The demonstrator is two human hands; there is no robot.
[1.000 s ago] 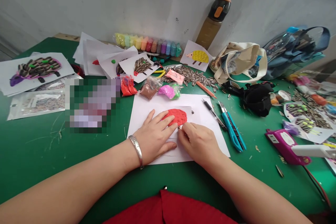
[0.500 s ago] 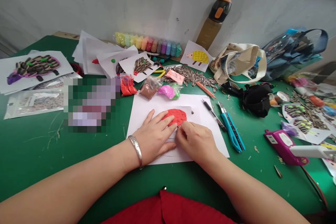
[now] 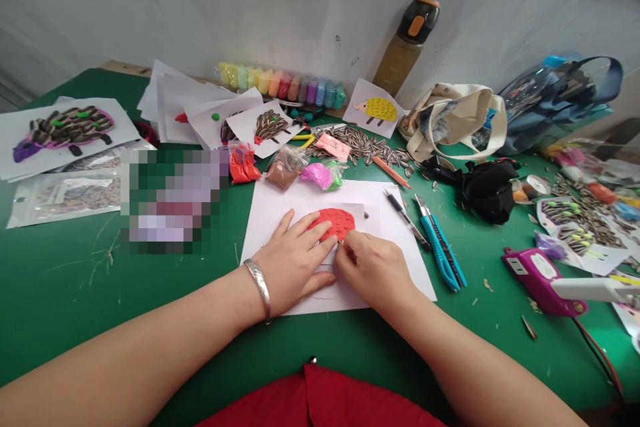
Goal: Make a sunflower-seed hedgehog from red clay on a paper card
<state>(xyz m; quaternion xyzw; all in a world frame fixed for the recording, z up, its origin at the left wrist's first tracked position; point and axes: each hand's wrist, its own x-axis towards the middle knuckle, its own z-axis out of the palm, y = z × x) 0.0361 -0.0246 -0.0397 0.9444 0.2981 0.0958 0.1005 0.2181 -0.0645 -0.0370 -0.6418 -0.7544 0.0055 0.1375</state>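
A flattened oval of red clay (image 3: pixel 339 220) lies on white paper (image 3: pixel 400 280) in front of me. My left hand (image 3: pixel 303 253) rests flat with its fingers spread, the fingertips over the clay's left part. At the clay's lower right edge, my right hand (image 3: pixel 373 267) is closed in a pinch against the paper. What its fingertips hold, if anything, is hidden. One small dark seed (image 3: pixel 367 215) sits just right of the clay.
A black pen (image 3: pixel 407 219) and a blue utility knife (image 3: pixel 440 243) lie to the right. Bags of brown clay (image 3: pixel 285 170) and red clay (image 3: pixel 243 163), plus a heap of sunflower seeds (image 3: pixel 365 143), stand behind the paper. A purple glue gun (image 3: pixel 545 280) is farther right.
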